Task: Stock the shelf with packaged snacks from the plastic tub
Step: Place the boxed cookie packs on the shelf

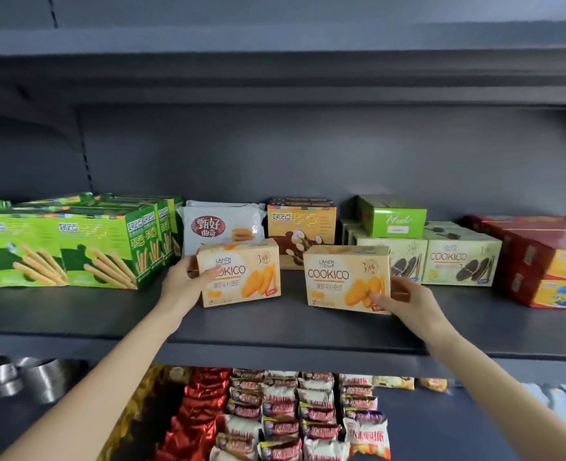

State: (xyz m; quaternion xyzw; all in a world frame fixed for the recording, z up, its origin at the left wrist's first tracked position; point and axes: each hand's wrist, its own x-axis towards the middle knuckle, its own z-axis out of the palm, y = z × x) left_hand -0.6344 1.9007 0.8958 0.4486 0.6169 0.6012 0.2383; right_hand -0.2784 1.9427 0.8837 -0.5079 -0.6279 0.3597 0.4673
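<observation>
grips left box (241,274) at its left end with left hand (185,281), thumb across front face. grips right box (344,277) at lower right corner with right hand (404,299), thumb on front. both upright on shelf (275,327), a gap between, ahead of stocked row (301,227).
</observation>
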